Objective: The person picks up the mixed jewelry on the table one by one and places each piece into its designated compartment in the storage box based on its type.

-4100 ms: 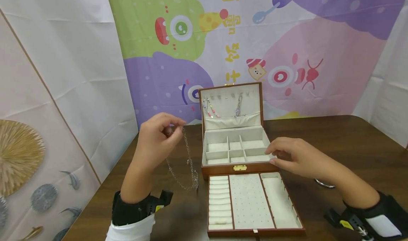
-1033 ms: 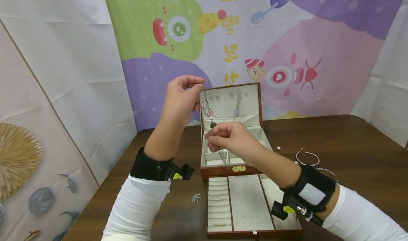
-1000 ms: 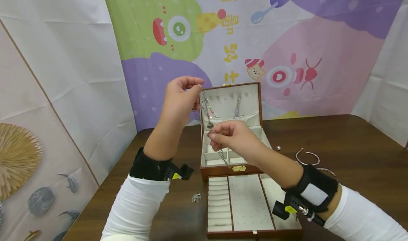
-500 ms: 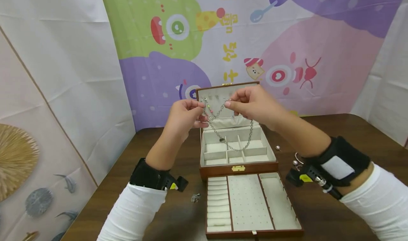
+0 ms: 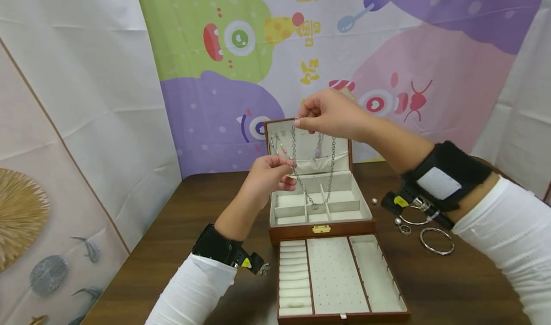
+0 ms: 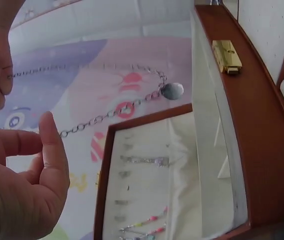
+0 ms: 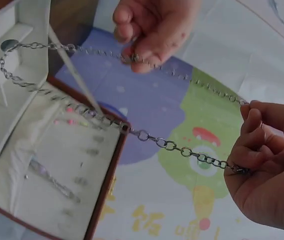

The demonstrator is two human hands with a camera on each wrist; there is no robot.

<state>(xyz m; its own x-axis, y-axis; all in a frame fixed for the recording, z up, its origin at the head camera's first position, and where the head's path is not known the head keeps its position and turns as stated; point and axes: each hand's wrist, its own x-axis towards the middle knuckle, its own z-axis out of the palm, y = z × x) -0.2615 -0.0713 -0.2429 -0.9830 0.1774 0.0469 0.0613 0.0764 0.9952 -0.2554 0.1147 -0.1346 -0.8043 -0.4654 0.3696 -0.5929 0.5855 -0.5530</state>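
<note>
A silver chain necklace (image 5: 331, 172) hangs in a loop before the open jewelry box (image 5: 321, 229). Its round disc pendant (image 6: 172, 91) sits at the bottom of the loop. High up, my right hand (image 5: 336, 114) grips the chain's upper ends, which run into its curled fingers in the right wrist view. Lower on the left strand, my left hand (image 5: 271, 174) pinches the chain between thumb and fingertips. In the box lid hang a colourful beaded strand (image 5: 281, 146) and a silver strand with a purple bead (image 5: 318, 150).
In front of the box lies a tray (image 5: 337, 272) with ring rolls and a dotted panel. Bangles (image 5: 436, 241), a small ring-shaped piece (image 5: 404, 229) and a pearl-like piece (image 5: 374, 201) lie to the right on the table (image 5: 473, 287). A silver cluster (image 5: 264, 268) shows beside my left wrist strap.
The necklace was bunched and hung from my left hand; now it hangs as a loop from my right hand. My right hand has risen, and my left hand has moved lower along the chain.
</note>
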